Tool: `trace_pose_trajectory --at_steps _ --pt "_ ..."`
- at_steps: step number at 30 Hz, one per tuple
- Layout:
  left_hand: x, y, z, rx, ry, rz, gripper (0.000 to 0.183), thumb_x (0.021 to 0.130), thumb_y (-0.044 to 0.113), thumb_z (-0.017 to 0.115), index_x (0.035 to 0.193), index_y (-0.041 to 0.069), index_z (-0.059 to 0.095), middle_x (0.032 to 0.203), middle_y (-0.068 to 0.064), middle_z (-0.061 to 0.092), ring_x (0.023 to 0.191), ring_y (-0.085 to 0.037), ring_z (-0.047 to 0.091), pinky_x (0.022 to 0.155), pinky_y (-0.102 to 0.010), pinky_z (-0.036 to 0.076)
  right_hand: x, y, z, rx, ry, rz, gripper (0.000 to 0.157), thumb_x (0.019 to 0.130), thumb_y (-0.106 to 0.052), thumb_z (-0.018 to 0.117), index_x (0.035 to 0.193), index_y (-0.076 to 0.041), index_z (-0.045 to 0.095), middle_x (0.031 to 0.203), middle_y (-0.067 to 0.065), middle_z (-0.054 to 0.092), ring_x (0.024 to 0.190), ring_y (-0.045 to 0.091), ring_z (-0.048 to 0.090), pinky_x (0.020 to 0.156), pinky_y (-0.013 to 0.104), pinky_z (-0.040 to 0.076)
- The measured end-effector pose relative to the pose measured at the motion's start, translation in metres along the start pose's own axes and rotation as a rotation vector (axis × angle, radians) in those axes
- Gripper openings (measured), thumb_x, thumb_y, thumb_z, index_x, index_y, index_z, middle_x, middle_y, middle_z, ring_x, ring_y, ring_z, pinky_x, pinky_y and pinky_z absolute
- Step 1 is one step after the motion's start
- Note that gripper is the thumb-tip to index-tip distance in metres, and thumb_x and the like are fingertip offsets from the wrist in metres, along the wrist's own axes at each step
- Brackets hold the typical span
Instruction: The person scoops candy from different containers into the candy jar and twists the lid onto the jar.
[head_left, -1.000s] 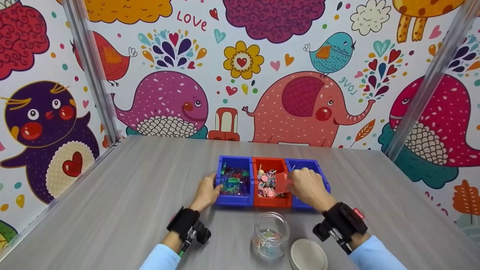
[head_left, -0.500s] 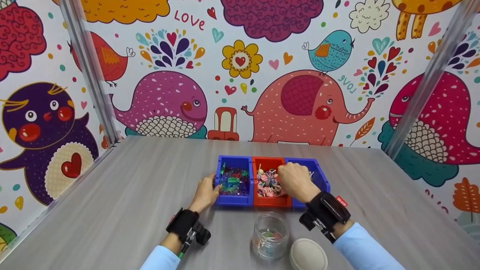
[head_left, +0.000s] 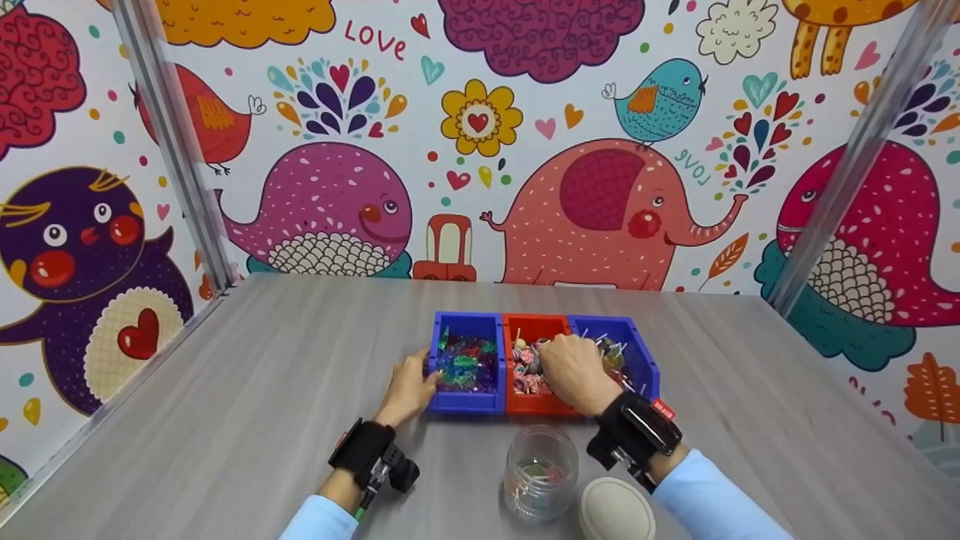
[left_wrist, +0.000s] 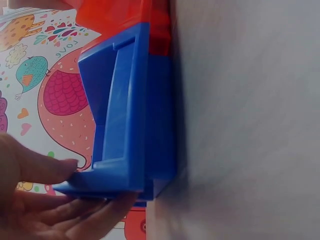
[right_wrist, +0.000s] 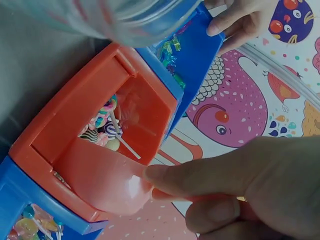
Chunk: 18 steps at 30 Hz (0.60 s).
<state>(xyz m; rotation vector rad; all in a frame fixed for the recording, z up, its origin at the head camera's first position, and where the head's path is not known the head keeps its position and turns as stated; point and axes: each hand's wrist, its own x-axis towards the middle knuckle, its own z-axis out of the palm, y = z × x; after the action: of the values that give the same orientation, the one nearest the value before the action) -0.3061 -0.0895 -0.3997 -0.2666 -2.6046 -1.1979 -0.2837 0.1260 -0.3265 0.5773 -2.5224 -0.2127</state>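
My left hand (head_left: 407,386) grips the side wall of the left blue bin (head_left: 466,403), thumb inside and fingers outside in the left wrist view. That bin contains shiny green, blue and red wrapped pieces. My right hand (head_left: 576,371) is over the middle red bin (head_left: 536,406), pinching a coral-pink scoop (right_wrist: 105,175) by its end between thumb and curled fingers. The scoop dips into the red bin beside small lollipops (right_wrist: 107,127) with white sticks and swirled heads. In the head view my hand hides the scoop.
Joined on the right is another blue bin (head_left: 641,349) with wrapped lollipops. In front stands a lidless clear jar (head_left: 540,476) with a few colourful pieces at its bottom. Beside it lies an off-white round lid (head_left: 617,510). A patterned wall (head_left: 480,187) closes the table's back.
My right hand has moved left and slightly lower over the red bin, and the scoop has gone out of sight beneath it in the head view. My left hand keeps its hold.
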Motion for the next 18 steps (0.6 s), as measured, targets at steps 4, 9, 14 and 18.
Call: trace_pose_trajectory --at_steps 4,9,14,18 --pt "0.000 0.000 0.001 -0.004 -0.008 0.003 0.045 0.084 -0.003 0.054 0.124 -0.017 0.038 0.118 -0.034 0.048 0.103 -0.039 0.052 0.091 -0.046 0.040 -0.002 -0.004 0.004 -0.055 0.020 -0.058 0.016 0.069 -0.001 0.062 0.054 -0.004 0.060 0.053 0.011 0.057 0.048 0.026 0.055 0.041 0.037 0.046" --pt "0.001 -0.001 0.001 -0.007 -0.006 0.018 0.045 0.083 -0.004 0.055 0.123 -0.018 0.039 0.117 -0.034 0.048 0.105 -0.040 0.051 0.091 -0.046 0.039 -0.003 -0.008 0.009 -0.125 0.044 -0.152 0.014 0.068 -0.003 0.063 0.055 -0.007 0.061 0.054 0.007 0.057 0.048 0.022 0.054 0.042 0.033 0.045" --pt "0.000 -0.001 0.002 -0.011 0.006 0.003 0.045 0.083 -0.004 0.055 0.123 -0.018 0.039 0.118 -0.034 0.048 0.108 -0.041 0.048 0.091 -0.046 0.039 0.000 0.003 0.005 0.011 0.008 -0.109 0.016 0.069 0.001 0.063 0.054 -0.003 0.058 0.053 0.011 0.055 0.049 0.027 0.054 0.042 0.038 0.047" --pt "0.000 -0.001 0.003 -0.010 0.010 0.009 0.044 0.083 -0.004 0.055 0.122 -0.018 0.040 0.116 -0.034 0.049 0.106 -0.041 0.049 0.091 -0.046 0.040 0.003 0.016 0.000 0.153 -0.112 0.008 0.015 0.072 0.003 0.059 0.058 -0.001 0.057 0.056 0.014 0.054 0.051 0.029 0.053 0.044 0.042 0.046"
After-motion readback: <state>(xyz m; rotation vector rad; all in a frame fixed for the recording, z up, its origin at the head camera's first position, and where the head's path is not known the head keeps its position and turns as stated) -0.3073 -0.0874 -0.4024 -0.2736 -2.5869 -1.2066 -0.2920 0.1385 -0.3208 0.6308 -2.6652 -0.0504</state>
